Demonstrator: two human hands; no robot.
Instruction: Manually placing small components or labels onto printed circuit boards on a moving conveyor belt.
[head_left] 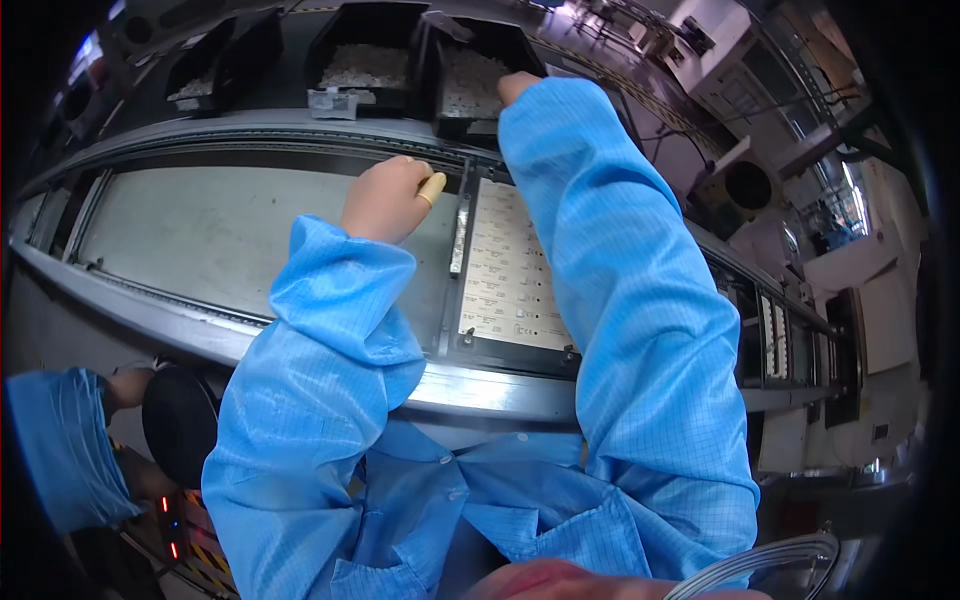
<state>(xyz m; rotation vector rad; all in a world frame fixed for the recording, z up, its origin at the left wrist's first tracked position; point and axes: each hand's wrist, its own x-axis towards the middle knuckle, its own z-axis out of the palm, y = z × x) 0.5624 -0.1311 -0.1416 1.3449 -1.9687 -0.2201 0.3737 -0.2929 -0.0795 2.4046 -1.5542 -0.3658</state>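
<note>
While small pale pieces (468, 82) lay in the rightmost black bin (492, 38), the right hand (515, 88) was at its right side, fingers too hidden to judge; the left hand (392, 198) curled nearly closed near the pale board (505, 265), grip unclear.

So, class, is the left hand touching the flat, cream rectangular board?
Apart: the head view shows dark framing between the left hand and the cream board.

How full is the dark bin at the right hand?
Partly full: small pale parts lie inside the dark bin; its walls show above them.
</note>
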